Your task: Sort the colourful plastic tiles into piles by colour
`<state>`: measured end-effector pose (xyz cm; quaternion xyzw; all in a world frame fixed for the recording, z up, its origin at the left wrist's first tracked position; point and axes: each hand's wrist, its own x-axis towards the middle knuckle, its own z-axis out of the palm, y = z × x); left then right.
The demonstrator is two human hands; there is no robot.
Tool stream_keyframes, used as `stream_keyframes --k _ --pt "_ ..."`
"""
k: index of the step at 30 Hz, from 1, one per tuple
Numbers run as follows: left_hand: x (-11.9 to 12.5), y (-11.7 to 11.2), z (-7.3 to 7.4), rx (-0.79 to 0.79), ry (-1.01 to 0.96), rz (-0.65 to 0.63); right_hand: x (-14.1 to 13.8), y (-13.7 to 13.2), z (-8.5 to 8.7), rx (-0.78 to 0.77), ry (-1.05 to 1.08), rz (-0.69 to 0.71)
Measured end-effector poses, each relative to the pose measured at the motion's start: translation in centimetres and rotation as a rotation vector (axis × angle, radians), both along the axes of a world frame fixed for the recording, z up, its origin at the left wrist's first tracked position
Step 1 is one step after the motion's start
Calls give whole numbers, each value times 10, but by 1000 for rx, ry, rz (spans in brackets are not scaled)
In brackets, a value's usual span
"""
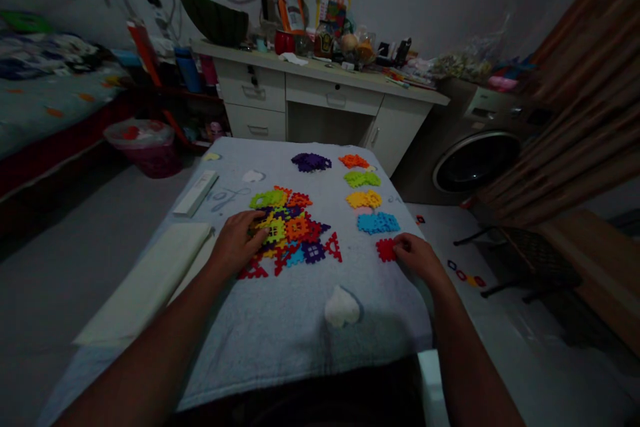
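Note:
A mixed heap of coloured plastic building pieces (293,227) lies in the middle of a small table covered by a grey towel (295,320). My left hand (237,243) rests at the heap's left edge, fingers curled onto a yellow-green piece. My right hand (415,255) lies to the right, fingertips pinching a red piece (385,249). Sorted piles run above it: blue (379,222), yellow (364,199), green (362,179), orange (353,161), and purple (311,161) farther left.
A white lump (342,307) sits on the towel near me. A long white box (196,193) and a flat white board (150,283) lie at the left. Beyond are a cluttered desk (320,73), a washing machine (475,153), a pink bin (145,147). Loose pieces (465,273) lie on the floor.

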<state>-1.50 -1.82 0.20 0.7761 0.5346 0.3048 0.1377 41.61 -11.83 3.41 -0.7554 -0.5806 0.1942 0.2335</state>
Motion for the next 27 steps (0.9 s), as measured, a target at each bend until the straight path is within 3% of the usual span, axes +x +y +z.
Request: stream_keyframes --k 3,12,19,23,27 --pt "0 1 0 4 -1 -4 -7 -3 -6 68 -171 -14" --pt "0 -1 1 -4 -2 1 -30 -8 -10 41 -298 25" --pt "0 0 1 -7 -2 -6 -35 -6 2 62 -363 40" --pt "0 -1 2 -11 -14 7 -67 3 14 104 -292 189" --pt "0 -2 5 -4 -35 12 -109 10 11 61 -213 370"
